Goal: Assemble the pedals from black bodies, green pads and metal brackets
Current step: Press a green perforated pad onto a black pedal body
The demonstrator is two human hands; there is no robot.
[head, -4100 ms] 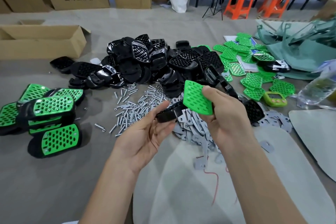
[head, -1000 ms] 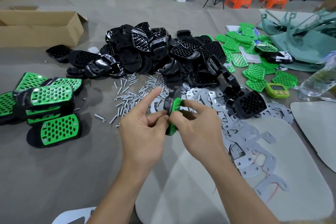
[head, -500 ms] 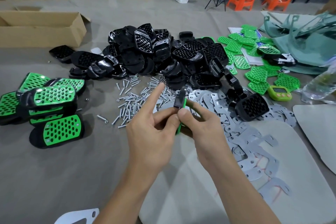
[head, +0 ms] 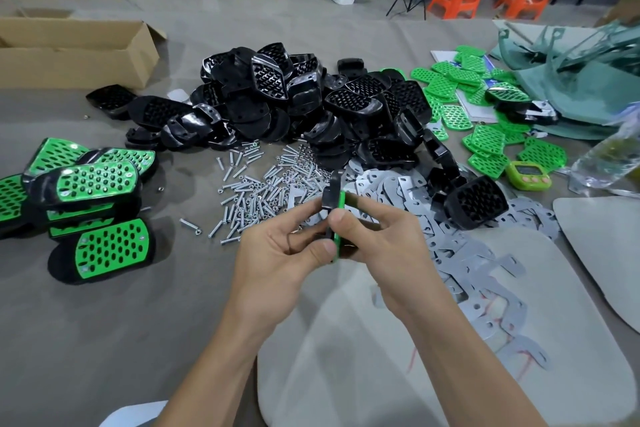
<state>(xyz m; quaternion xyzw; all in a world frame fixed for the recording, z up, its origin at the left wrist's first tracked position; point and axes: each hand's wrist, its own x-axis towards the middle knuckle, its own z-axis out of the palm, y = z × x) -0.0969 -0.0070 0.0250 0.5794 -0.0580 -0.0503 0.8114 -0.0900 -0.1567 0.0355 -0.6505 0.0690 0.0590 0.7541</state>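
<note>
Both hands hold one pedal edge-on above the table: a black body (head: pixel 329 196) with a green pad (head: pixel 341 204) pressed against its right face. My left hand (head: pixel 284 253) pinches it from the left, thumb against its lower edge. My right hand (head: pixel 377 236) grips it from the right, thumb on top. A heap of black bodies (head: pixel 294 104) lies behind. Loose green pads (head: pixel 481 135) are spread at the right. Grey metal brackets (head: pixel 467 253) lie scattered under and right of my hands. Finished pedals (head: pixel 86 191) are stacked at the left.
A pile of screws and nuts (head: pixel 256 187) lies just beyond my hands. An open cardboard box (head: pixel 72 52) sits far left. A green timer (head: pixel 528 174) and a plastic bottle (head: pixel 609 156) are at the right. Pale grey sheets (head: pixel 346 340) cover the near table.
4 s ago the pad was in my right hand, apart from the body in my left; now both are pressed together. My left index finger, extended 0.5 s ago, has curled in.
</note>
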